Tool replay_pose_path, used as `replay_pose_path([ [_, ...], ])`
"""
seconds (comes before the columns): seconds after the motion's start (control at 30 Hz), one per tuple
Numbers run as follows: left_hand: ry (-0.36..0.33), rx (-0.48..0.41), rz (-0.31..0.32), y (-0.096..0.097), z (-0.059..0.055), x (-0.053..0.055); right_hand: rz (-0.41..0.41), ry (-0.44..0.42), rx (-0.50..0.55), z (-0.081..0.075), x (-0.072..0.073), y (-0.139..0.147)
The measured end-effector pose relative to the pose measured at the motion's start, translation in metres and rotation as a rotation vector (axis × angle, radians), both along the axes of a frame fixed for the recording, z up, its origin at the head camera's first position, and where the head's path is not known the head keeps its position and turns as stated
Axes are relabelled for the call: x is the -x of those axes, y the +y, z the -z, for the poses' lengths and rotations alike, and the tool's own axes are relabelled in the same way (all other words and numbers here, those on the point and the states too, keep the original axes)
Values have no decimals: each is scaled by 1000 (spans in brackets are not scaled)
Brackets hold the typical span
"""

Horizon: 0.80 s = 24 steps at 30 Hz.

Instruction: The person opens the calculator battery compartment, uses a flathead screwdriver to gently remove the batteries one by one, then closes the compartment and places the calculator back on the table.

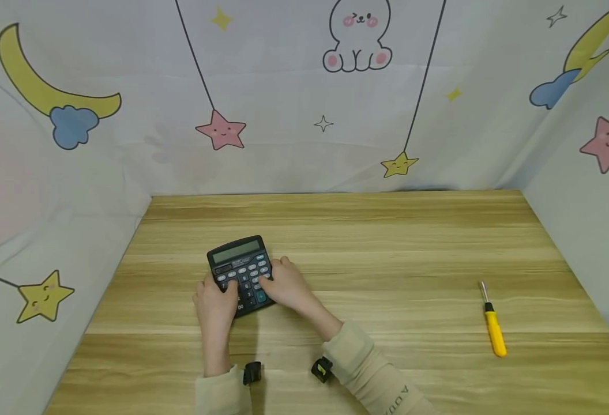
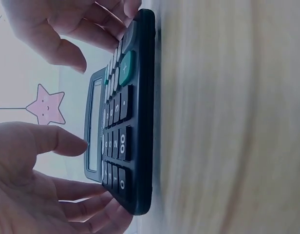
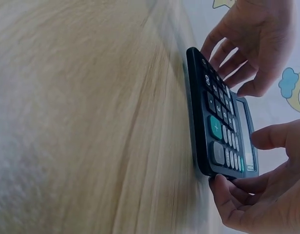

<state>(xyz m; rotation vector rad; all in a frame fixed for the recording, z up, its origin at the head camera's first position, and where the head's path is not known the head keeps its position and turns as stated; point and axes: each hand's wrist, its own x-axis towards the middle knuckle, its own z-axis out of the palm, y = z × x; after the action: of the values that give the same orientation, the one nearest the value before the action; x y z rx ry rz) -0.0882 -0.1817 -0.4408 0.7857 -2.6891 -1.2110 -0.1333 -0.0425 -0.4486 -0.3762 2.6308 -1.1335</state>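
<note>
Desktop calculator [image 1: 243, 278] nearer the table's [image 1: 387, 259] left edge than right. Left hand [image 1: 216, 301] and right hand [image 1: 288, 285] clamped on its opposite sides. Best: grip both sides evenly, keep it level, avoid pressing keys.

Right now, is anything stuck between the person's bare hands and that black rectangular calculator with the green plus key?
Nothing visible: the left hand and right hand touch opposite sides of the calculator. The yellow-handled metal screwdriver lies apart, off to the right.

Beige sleeves [image 1: 374, 372] with wide cuffs [image 1: 349, 349], dark lettering [image 1: 399, 399] on 1; 2 black wrist cameras [image 1: 322, 369].
</note>
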Motion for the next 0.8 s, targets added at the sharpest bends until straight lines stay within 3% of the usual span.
replay_pose_path([
  [0.8, 149, -25, -72, 0, -3, 2, 23, -33, 69, -6, 0, -1],
])
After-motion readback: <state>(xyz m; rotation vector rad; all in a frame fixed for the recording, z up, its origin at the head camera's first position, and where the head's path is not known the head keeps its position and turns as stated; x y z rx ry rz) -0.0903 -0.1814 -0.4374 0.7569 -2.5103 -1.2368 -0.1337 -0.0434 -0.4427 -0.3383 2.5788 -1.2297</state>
